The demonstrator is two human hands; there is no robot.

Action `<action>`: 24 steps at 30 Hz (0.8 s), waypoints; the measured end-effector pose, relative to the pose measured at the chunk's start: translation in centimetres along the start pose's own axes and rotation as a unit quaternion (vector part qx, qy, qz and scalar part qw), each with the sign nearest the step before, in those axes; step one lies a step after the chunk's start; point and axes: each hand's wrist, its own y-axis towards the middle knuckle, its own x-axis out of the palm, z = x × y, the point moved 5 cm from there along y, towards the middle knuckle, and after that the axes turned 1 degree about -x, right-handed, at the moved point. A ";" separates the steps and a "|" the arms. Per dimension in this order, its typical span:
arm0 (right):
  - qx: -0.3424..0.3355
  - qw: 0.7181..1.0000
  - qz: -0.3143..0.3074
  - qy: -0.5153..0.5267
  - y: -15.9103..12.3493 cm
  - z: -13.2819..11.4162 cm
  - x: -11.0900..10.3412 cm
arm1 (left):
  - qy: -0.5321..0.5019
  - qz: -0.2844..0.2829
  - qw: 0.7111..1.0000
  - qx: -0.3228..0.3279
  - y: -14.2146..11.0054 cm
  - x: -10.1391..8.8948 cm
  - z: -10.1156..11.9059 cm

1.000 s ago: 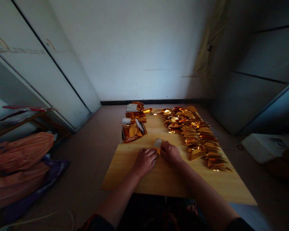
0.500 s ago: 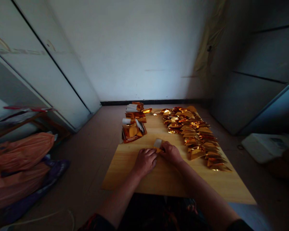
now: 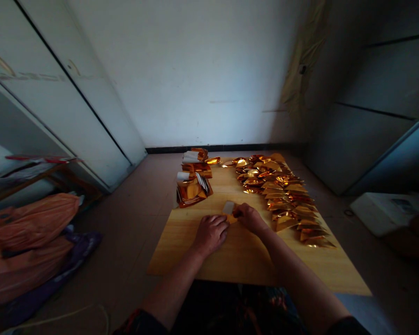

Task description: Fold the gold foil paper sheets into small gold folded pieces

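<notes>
Foil paper [image 3: 232, 218] between the bench's [image 3: 176, 237] side edges
Left hand [image 3: 212, 231] presses flat, right hand [image 3: 250, 217] pinches; a skewed pull might tear it.

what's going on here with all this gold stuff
A person's left hand rests against a small gold-and-white sheet on a wooden board, while the right hand has its fingers at the sheet's right edge. Gold stacks sit beyond on the left; folded gold pieces crowd the right.
</notes>
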 end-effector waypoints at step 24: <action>0.029 0.998 -0.030 -0.036 0.5 0.1 0.5 | -0.029 0.072 0.974 -0.213 2.2 1.2 -0.9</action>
